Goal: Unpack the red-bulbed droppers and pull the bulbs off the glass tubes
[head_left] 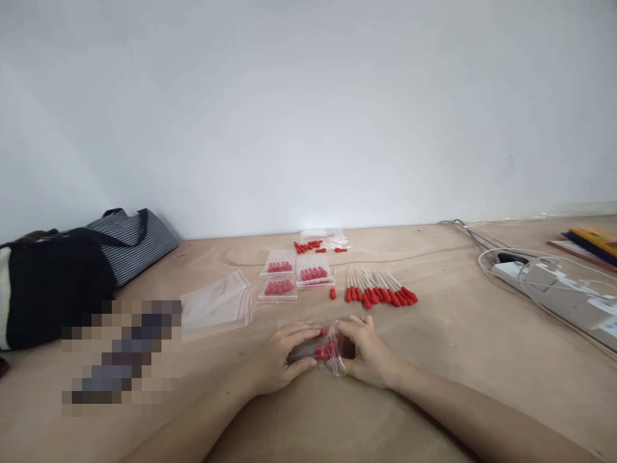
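Note:
My left hand [284, 357] and my right hand [369, 354] meet over a small clear zip bag [324, 350] with red-tipped pieces inside, fingers of both curled and pinching it against the wooden table [457, 334]. Just beyond lies a fan of white sticks with red tips [380, 289]. Left of them sit three filled zip bags [296, 275]. A lone red tip [332, 294] rests between bags and sticks. Loose red tips [313, 245] lie farther back on another clear bag.
A stack of empty zip bags with red seals [216, 307] lies to the left. A black and striped cloth bag [72, 276] sits at far left. A power strip with white chargers and cables [554, 283] and books [590, 244] occupy the right.

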`<move>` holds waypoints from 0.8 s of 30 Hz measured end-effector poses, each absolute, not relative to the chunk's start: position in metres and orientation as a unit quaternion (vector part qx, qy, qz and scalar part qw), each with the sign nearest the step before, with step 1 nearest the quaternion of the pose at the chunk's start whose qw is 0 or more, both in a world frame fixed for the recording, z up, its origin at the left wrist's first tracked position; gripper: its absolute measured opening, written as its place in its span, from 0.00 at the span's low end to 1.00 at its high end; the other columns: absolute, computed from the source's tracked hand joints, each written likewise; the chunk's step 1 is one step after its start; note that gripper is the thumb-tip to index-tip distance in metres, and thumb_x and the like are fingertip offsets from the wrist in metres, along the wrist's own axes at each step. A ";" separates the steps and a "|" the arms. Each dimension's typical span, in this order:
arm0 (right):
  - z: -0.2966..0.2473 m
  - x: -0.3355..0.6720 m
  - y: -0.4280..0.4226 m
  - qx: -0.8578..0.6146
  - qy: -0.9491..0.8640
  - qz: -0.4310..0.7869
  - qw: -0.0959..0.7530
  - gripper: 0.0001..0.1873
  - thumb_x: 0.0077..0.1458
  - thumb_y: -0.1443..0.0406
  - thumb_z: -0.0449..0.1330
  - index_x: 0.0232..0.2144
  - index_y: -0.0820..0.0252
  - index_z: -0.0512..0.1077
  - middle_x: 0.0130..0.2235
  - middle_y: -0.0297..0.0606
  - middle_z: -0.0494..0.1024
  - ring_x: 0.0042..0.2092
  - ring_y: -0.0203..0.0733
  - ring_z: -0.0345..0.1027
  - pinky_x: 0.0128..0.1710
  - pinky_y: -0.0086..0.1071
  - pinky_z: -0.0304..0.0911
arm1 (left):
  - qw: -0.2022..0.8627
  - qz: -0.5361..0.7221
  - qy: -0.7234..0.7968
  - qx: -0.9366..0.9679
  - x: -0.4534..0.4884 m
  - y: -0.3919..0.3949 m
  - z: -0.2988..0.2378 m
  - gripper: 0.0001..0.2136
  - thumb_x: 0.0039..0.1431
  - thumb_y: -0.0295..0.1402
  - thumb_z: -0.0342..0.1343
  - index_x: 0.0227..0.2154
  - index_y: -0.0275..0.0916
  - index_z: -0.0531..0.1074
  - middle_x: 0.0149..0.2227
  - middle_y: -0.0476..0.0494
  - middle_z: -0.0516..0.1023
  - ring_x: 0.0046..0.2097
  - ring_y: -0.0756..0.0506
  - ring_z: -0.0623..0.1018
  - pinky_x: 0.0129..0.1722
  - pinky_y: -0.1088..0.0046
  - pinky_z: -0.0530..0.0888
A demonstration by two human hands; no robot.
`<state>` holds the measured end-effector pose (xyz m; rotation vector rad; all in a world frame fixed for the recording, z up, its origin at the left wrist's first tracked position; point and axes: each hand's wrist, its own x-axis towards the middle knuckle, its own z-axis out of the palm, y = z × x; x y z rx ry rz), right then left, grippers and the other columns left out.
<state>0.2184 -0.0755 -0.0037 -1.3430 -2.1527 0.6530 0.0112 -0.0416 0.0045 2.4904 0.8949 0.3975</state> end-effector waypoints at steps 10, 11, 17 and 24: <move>-0.005 0.234 -0.077 -0.489 -0.788 0.233 0.293 0.04 0.44 0.67 0.59 0.26 0.58 0.66 0.28 0.31 0.70 0.37 0.38 0.63 0.46 0.42 0.48 | 0.244 0.133 0.339 0.899 0.010 -0.043 0.007 0.21 0.53 0.38 0.52 0.52 0.46 0.61 0.53 0.45 0.65 0.55 0.42 0.64 0.54 0.58 0.60; -0.003 0.240 -0.077 -0.481 -0.786 0.239 0.306 0.03 0.45 0.66 0.58 0.27 0.57 0.66 0.28 0.32 0.70 0.37 0.39 0.63 0.45 0.42 0.51 | 0.243 0.128 0.344 0.898 0.009 -0.043 0.007 0.21 0.54 0.38 0.52 0.52 0.46 0.61 0.54 0.45 0.65 0.55 0.42 0.63 0.54 0.58 0.60; 0.012 0.299 -0.063 -0.419 -0.734 0.346 0.408 0.09 0.48 0.59 0.57 0.28 0.58 0.67 0.30 0.36 0.72 0.32 0.37 0.66 0.33 0.34 0.63 | 0.243 0.110 0.359 0.894 0.007 -0.043 0.008 0.22 0.54 0.38 0.51 0.53 0.48 0.58 0.55 0.47 0.63 0.55 0.41 0.62 0.54 0.57 0.60; 0.004 0.347 -0.039 -0.505 -0.613 0.194 0.576 0.10 0.46 0.59 0.60 0.30 0.58 0.66 0.28 0.37 0.72 0.28 0.37 0.66 0.28 0.33 0.64 | 0.239 0.102 0.375 0.890 0.004 -0.042 0.004 0.24 0.54 0.41 0.51 0.54 0.49 0.56 0.55 0.46 0.63 0.55 0.40 0.63 0.54 0.56 0.59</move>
